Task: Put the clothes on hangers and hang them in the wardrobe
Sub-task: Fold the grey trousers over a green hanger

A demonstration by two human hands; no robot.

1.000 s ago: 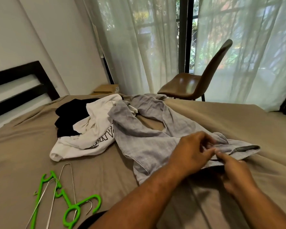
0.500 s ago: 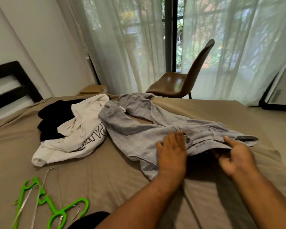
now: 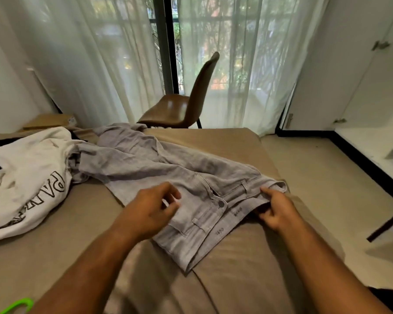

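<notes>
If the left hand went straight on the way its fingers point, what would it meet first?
Probably the grey trousers, near their waistband button; the left hand seems to hover above the cloth, though depth is unclear.

One pair of grey cloth trousers (image 3: 145, 164), one white sweatshirt with black letters (image 3: 27, 168), one green plastic hanger (image 3: 16, 305), one brown chair (image 3: 168, 109), two hands: left hand (image 3: 145, 211), right hand (image 3: 279, 209).

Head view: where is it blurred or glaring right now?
Head view: the left hand is motion-blurred over the grey trousers; the right hand gripping the waistband is sharp; the curtained window backlights brightly; wide-angle bends the edges.
</notes>
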